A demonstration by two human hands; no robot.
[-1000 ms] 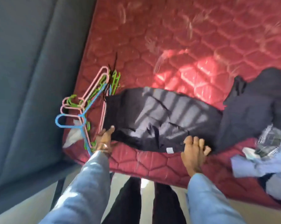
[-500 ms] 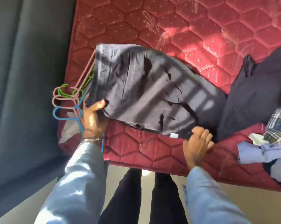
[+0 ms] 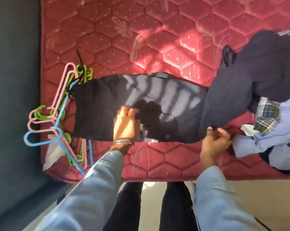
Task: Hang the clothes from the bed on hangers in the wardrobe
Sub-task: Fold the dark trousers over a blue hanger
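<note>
Item: dark garment [image 3: 107,110], flat on bed [image 3: 157,47] right of hangers [image 3: 57,114]; my left hand [image 3: 126,124] presses it open-palmed, my right hand [image 3: 214,144] pinches its near-right edge; smooth it well, I judge, before threading a hanger.

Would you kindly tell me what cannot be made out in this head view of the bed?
- Wardrobe: not in the head view at all.
- Pile of clothes: cut off by the right edge; its pieces overlap, so their count is unclear.
- Hangers: tangled, and partly under the dark garment; count unclear.
- Right hand: blurred; it seems to pinch the garment's edge.
- Left hand: rests flat on the garment.
</note>
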